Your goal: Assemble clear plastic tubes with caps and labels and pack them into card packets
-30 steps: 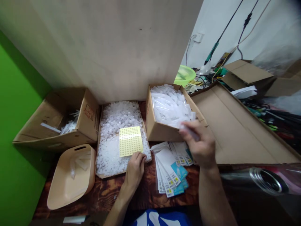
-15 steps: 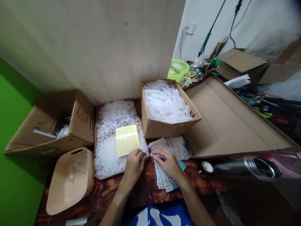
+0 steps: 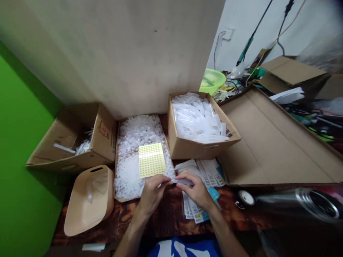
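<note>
My right hand (image 3: pixel 195 189) is closed around a translucent plastic tube (image 3: pixel 185 182), which lies nearly level between thumb and fingers. At the tube's left end my left hand (image 3: pixel 154 191) pinches with thumb and forefinger; whether a small separate piece sits in that pinch cannot be made out. Just beyond the left hand is a shallow cardboard tray (image 3: pixel 118 195) full of small white plastic pieces (image 3: pixel 128 175). A yellow sticker sheet (image 3: pixel 152 160) with rows of small marks lies on them. Printed packets (image 3: pixel 191 208) are fanned out beneath and beside the right hand.
A cardboard box (image 3: pixel 198 151) of similar tubes stands behind the packets. At left are another box (image 3: pixel 103 142) and a beige bin (image 3: pixel 72 214) with a few tubes. A large cardboard lid (image 3: pixel 257 142) and a steel flask (image 3: pixel 281 203) lie right. The wall (image 3: pixel 128 53) bounds the back.
The view has shifted, so the scene sits further right. Both hands stay together at the tube, and more of it shows in the right hand now.
</note>
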### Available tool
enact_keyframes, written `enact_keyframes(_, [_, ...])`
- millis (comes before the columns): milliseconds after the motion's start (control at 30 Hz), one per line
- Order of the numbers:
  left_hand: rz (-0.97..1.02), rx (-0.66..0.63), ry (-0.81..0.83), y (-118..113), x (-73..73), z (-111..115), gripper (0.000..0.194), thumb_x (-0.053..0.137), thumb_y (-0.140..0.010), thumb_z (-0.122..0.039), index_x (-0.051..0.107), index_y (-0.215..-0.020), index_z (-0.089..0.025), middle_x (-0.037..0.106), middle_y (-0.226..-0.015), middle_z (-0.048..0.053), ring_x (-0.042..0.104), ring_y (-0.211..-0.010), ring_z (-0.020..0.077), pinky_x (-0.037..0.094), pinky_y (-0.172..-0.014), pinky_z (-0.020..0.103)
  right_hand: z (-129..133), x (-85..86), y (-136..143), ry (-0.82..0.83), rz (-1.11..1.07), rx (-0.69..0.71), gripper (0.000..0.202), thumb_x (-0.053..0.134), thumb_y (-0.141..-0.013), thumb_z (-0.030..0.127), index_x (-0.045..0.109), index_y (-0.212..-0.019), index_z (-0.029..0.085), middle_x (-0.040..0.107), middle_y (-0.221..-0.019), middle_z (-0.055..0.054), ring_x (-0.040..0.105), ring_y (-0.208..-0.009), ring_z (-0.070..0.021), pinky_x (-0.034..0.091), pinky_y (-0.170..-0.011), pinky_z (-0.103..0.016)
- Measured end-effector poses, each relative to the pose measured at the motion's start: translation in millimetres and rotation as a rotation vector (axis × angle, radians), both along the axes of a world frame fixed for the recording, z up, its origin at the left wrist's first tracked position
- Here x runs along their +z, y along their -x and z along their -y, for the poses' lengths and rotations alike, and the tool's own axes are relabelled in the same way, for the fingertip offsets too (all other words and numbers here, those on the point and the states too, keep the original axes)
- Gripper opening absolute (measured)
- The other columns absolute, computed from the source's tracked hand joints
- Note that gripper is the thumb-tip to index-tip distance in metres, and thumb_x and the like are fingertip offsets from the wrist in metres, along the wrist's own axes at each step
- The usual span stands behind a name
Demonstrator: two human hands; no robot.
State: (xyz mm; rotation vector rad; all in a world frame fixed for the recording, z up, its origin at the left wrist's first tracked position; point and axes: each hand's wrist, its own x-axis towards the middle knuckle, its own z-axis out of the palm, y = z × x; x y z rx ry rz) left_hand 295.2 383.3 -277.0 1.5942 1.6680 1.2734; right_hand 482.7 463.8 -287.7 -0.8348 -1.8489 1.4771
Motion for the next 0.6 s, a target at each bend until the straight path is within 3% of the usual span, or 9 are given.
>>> enact_keyframes(200, [0.001,0.003,-0.042,1,14.2,4,0.012,0.066,-0.091,-0.017,0.075,-0.084,-0.021,0.078,-0.081,0.002,0.073,-0.073,0.0166,0.058,-0.071,0.027,10,9.9,7,-0.001,-0.046,-0.02,0.01,0.07,-0.09,0.026,0.074,-0.095,0.019,0.068,-0.086,-0.005,0.066,-0.081,-0.02,0.052,-0.072,-0.03])
enact_keyframes(600, [0.066,0.095,0.011,16,21.2,11,0.016,0.066,-0.092,-0.022,0.077,-0.079,-0.021,0.078,-0.077,0.003,0.073,-0.071,0.0179,0.057,-0.07,0.028,5,17.6,35,-0.107,-0.098,0.036,0.005,0.069,-0.089,0.023,0.072,-0.091,0.02,0.07,-0.083,-0.004,0.066,-0.076,-0.0197,0.051,-0.07,-0.03])
